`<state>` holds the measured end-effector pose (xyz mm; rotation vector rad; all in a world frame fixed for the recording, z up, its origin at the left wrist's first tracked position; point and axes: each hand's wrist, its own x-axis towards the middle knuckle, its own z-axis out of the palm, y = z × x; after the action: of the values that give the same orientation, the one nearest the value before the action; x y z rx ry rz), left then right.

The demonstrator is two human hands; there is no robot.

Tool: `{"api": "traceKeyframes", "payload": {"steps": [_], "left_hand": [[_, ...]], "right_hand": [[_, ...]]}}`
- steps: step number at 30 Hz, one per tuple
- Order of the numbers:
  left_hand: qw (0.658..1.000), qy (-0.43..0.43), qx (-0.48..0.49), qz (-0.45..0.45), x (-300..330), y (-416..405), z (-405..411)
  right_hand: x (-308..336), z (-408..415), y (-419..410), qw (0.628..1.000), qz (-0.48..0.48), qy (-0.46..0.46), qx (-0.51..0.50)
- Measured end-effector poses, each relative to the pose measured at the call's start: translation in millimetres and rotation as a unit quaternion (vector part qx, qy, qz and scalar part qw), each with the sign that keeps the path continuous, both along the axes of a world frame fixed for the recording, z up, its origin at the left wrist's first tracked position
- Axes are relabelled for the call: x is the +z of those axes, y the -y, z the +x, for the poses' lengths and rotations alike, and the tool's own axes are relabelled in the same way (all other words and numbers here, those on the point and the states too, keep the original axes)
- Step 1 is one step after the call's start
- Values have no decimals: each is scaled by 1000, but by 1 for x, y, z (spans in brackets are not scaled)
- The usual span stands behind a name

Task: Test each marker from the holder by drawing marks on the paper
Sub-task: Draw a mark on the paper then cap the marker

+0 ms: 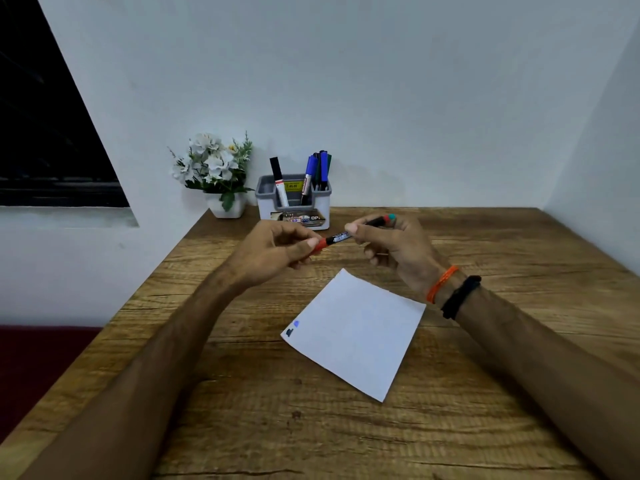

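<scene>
A red-capped marker (337, 238) with a black barrel hangs level above the table between both hands. My left hand (277, 249) pinches its red cap. My right hand (391, 247) grips the barrel; a green-tipped end shows near the fingers. A white sheet of paper (360, 334) lies on the table below, with a blue mark and a dark mark at its left corner. The grey marker holder (293, 202) stands at the back against the wall with several markers upright in it.
A white pot of white flowers (218, 174) stands left of the holder. The wooden table (311, 427) meets walls at the back and right; its left edge drops to a dark red floor. Bands circle my right wrist.
</scene>
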<state>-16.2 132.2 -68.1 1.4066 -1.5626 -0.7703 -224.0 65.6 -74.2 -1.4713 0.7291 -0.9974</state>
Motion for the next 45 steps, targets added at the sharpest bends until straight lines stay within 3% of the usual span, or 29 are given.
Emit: {"api": "traceKeyframes", "payload": {"steps": [5,16,27,34,40,45], "left_hand": [[992,103,-76,-21,-3,-3,-12],[958,242,-74,-138,-13,-3,-23],[962,199,-85,-168,-12,-6,-25],[970,174,-98,-138,-10,-6,-25],[980,130,-100,-113,-14,-3,-21],[982,165,-63,-68,-18,0,-14]], "right_hand": [[-6,9,-7,999,24,16,14],[-10,19,-12,997,-25,-31,67],[-15,20,-7,991,15,43,128],[-14,18,-8,988,9,50,147],[-12,16,-9,990,9,53,133],[-13,13,-10,997,-18,21,73]]}}
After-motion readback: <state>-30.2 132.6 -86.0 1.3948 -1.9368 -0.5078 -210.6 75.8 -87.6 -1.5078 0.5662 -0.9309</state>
